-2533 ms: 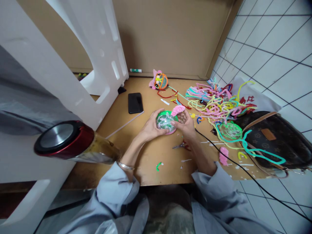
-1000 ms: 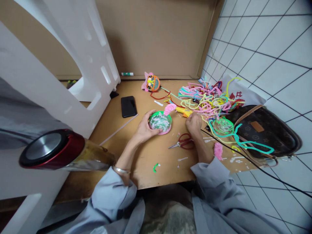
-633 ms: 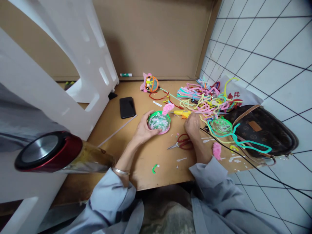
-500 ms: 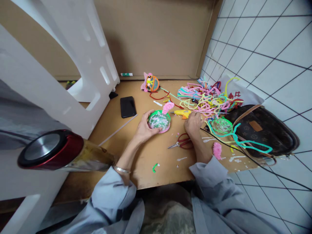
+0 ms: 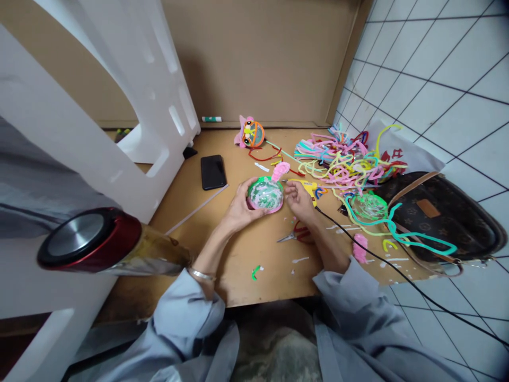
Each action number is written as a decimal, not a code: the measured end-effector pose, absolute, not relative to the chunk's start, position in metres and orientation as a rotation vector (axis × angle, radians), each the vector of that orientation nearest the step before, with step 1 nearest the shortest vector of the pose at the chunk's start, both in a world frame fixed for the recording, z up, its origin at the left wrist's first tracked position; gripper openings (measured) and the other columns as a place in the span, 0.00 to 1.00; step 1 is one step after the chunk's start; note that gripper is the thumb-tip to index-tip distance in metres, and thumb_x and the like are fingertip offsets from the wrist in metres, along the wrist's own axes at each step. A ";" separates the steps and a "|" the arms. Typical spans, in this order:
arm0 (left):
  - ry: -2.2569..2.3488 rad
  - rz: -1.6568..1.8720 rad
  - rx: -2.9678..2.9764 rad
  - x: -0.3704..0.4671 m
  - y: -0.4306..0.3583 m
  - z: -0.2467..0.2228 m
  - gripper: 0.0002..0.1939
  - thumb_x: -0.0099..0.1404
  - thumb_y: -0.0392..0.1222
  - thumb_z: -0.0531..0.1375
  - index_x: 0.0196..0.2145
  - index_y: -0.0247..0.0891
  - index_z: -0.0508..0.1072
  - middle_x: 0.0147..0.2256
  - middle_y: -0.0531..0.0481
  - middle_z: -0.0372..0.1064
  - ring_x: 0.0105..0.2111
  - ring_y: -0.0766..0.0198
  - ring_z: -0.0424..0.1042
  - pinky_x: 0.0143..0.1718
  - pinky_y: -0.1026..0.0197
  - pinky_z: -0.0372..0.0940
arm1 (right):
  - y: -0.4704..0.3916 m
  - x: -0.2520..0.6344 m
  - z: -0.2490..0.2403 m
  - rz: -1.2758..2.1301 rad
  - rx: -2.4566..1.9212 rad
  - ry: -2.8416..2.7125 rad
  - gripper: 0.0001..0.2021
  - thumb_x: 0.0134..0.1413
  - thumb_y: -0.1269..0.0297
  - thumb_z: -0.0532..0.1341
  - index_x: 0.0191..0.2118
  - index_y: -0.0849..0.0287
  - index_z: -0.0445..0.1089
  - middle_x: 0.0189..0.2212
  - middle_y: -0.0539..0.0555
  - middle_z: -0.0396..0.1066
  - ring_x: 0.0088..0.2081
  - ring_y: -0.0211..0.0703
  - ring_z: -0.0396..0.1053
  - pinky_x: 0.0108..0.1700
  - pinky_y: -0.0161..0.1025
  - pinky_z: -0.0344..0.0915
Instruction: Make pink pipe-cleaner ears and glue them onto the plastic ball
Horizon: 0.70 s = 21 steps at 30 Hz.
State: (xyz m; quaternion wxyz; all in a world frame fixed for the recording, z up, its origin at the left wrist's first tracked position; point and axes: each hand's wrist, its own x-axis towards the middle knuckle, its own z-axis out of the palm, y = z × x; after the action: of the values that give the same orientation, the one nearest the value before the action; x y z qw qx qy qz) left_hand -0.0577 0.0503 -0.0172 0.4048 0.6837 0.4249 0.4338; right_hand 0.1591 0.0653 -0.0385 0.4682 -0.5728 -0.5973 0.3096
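Note:
My left hand (image 5: 241,206) is wrapped round the left side of a clear round ball (image 5: 265,194) with green and pink fuzzy trim. A pink fuzzy oval piece (image 5: 280,171) sticks up at the ball's upper right edge. Just right of the ball is my right hand (image 5: 299,201), its fingers curled in; whatever they may hold is hidden. Behind that hand lies a yellow glue gun (image 5: 305,185), partly covered, with a black cord (image 5: 358,240) running off to the right. Red-handled scissors (image 5: 294,234) lie below, partly under my right forearm.
A finished-looking ball figure (image 5: 253,133) sits at the back. Pipe cleaners (image 5: 342,156) are heaped at right, near a second green ball (image 5: 369,206), a pink oval (image 5: 360,248) and a brown bag (image 5: 449,212). A phone (image 5: 213,172) and a tall flask (image 5: 115,241) stand left.
My right hand has moved left from the rear of the glue gun to beside the ball. My left hand still holds the ball. The whole view has shifted slightly.

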 end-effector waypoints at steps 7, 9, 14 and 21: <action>1.046 1.133 1.740 -0.058 0.054 -0.020 0.45 0.49 0.44 0.71 0.63 0.41 0.61 0.63 0.38 0.59 0.64 0.45 0.62 0.65 0.42 0.59 | 0.068 0.158 -0.044 0.903 -1.255 -1.441 0.21 0.45 0.68 0.60 0.48 0.57 0.66 0.36 0.50 0.71 0.32 0.38 0.70 0.41 0.40 0.70; 1.032 1.142 1.744 -0.059 0.054 -0.021 0.46 0.48 0.43 0.71 0.63 0.42 0.61 0.63 0.38 0.59 0.63 0.45 0.62 0.65 0.42 0.59 | 0.070 0.158 -0.047 0.945 -1.215 -1.417 0.20 0.44 0.68 0.61 0.48 0.56 0.66 0.35 0.50 0.71 0.33 0.38 0.70 0.41 0.39 0.71; 1.035 1.163 1.754 -0.059 0.053 -0.023 0.46 0.47 0.41 0.72 0.63 0.42 0.62 0.62 0.39 0.60 0.62 0.45 0.64 0.65 0.41 0.60 | 0.071 0.158 -0.051 1.065 -1.207 -1.392 0.23 0.43 0.66 0.63 0.50 0.55 0.67 0.38 0.51 0.69 0.30 0.37 0.69 0.36 0.40 0.73; 1.004 1.219 1.785 -0.056 0.059 -0.032 0.45 0.47 0.40 0.71 0.62 0.41 0.62 0.62 0.39 0.58 0.62 0.45 0.63 0.65 0.41 0.59 | 0.070 0.155 -0.051 1.032 -1.187 -1.408 0.24 0.42 0.67 0.61 0.50 0.56 0.68 0.39 0.52 0.69 0.32 0.39 0.70 0.38 0.42 0.72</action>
State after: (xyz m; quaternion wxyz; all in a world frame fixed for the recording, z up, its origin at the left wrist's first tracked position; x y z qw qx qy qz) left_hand -0.0562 0.0591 -0.0317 0.3701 0.6956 0.3915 0.4753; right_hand 0.1551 0.0695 -0.0514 0.4928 -0.4894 -0.5803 0.4253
